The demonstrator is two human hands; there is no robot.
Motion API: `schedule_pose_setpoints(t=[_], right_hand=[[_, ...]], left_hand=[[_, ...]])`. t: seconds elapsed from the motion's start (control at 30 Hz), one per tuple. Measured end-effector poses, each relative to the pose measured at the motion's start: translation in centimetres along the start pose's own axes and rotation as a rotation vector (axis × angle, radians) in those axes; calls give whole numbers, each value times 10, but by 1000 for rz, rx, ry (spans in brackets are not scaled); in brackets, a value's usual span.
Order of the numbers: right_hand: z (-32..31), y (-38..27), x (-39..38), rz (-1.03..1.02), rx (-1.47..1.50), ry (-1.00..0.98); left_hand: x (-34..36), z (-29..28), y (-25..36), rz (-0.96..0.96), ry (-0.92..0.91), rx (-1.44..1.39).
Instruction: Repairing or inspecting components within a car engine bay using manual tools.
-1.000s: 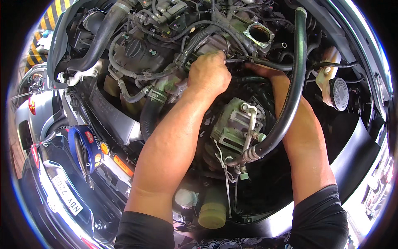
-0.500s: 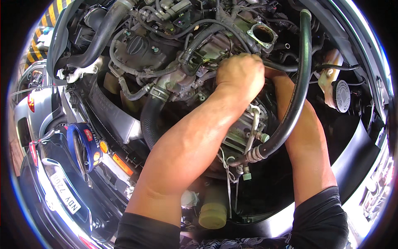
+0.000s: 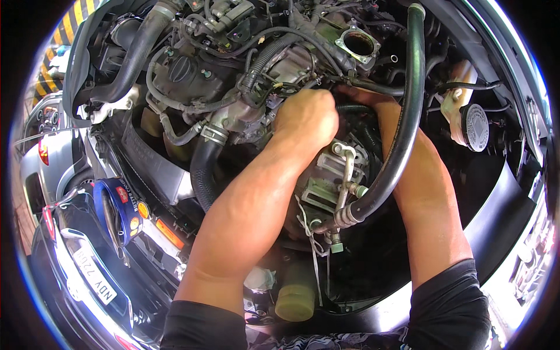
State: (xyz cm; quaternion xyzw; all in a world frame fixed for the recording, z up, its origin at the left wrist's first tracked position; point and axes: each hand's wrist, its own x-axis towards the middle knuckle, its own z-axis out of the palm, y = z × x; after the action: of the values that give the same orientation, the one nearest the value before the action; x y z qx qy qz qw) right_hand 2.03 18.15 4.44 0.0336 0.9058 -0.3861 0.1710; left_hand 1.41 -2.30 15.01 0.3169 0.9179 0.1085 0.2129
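Observation:
Deep in an open engine bay, my left hand [image 3: 308,116] is closed like a fist beside the metal engine block. Its fingertips face away, so what they grip, if anything, is hidden. My right hand [image 3: 372,100] reaches in behind a thick black hose [image 3: 410,99], its fingers lost in shadow beneath a thinner black hose [image 3: 373,86]. Between my forearms sits a ribbed metal engine unit [image 3: 324,191] with a pale pipe. Beyond the hands is a square metal flange [image 3: 373,59] around a round dark opening.
A ribbed black hose [image 3: 204,169] curves down left of my left forearm. A capped reservoir [image 3: 477,128] stands on the right. Below lies a yellowish cylindrical container [image 3: 294,303]. A blue container [image 3: 108,201] rests at the left edge, with a dark car [image 3: 81,233] beyond.
My left hand has shifted left and slightly nearer, away from my right hand, uncovering more hoses between them. My right hand stays in about the same spot. The whole view has moved slightly.

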Motion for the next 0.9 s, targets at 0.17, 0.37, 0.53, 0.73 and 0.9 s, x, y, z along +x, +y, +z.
schedule_pose_setpoints(t=[0.17, 0.37, 0.53, 0.73, 0.9], right_hand=[[-2, -5, -1, 96, 2, -96], [0, -1, 5, 137, -99, -155], [8, 10, 9, 75, 9, 33], [5, 15, 5, 53, 56, -16], [1, 9, 3, -8, 54, 11]], left_hand=[[9, -5, -2, -29, -33, 58], [-4, 13, -12, -47, 24, 98], [2, 0, -1, -23, -65, -2], [0, 3, -3, -9, -16, -14], [0, 8, -4, -46, -35, 14]])
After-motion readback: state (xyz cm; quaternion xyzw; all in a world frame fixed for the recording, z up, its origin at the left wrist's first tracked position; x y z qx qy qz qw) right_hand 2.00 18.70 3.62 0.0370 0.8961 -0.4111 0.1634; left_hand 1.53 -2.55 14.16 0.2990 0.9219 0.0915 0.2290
